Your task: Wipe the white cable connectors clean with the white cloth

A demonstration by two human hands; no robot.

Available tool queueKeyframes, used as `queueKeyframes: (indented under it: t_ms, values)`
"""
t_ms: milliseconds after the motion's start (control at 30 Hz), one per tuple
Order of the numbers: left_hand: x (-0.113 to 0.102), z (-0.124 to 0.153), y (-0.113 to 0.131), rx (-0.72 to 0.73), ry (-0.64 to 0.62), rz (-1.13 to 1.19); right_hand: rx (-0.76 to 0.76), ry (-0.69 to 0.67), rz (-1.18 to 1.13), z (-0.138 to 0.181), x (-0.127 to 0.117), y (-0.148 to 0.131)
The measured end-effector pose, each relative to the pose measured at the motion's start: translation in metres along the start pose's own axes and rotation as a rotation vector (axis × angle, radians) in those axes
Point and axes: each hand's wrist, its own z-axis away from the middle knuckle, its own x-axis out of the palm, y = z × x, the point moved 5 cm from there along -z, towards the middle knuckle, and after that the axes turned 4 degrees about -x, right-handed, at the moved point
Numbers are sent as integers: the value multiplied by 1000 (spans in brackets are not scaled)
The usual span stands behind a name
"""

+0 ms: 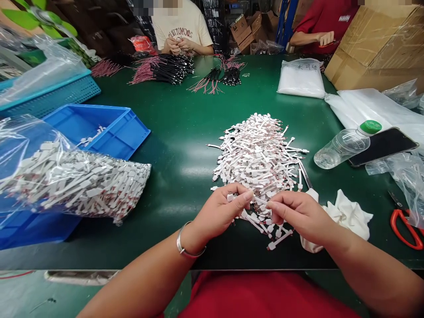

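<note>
A heap of small white strip-shaped parts point(260, 150) with thin wire ends lies on the green table point(185, 132) in front of me. My left hand point(221, 210) and my right hand point(293, 212) meet at the near edge of the heap. Both pinch the ends of one white strip part point(260, 201) between thumb and fingers. A metal bangle sits on my left wrist. A few loose strips lie under my hands.
A clear bag of white strips point(76, 183) rests on blue trays point(99, 128) at left. At right lie a white cloth point(344, 216), a plastic bottle point(344, 145), a phone point(382, 145) and red-handled scissors point(404, 227). Across the table two people work by bundles of red and black wires point(165, 70).
</note>
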Motion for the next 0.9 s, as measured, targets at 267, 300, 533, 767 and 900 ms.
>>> queueKeyframes:
  t_ms: [267,300,533,767,900]
  values:
    - [5,-3,-12,-84,8,119,105,-78,-128,0,20,9]
    - [5,-3,-11,-79,13,98,113,-92,-128,0,21,9]
    - [0,7,21,254,168,-372,63,-126,42,1,23,7]
    - [-14,-5,7,83,155,150,-17,-229,688,4,34,10]
    - [-13,-11,0,-47,76,459,36,-372,976,6,47,17]
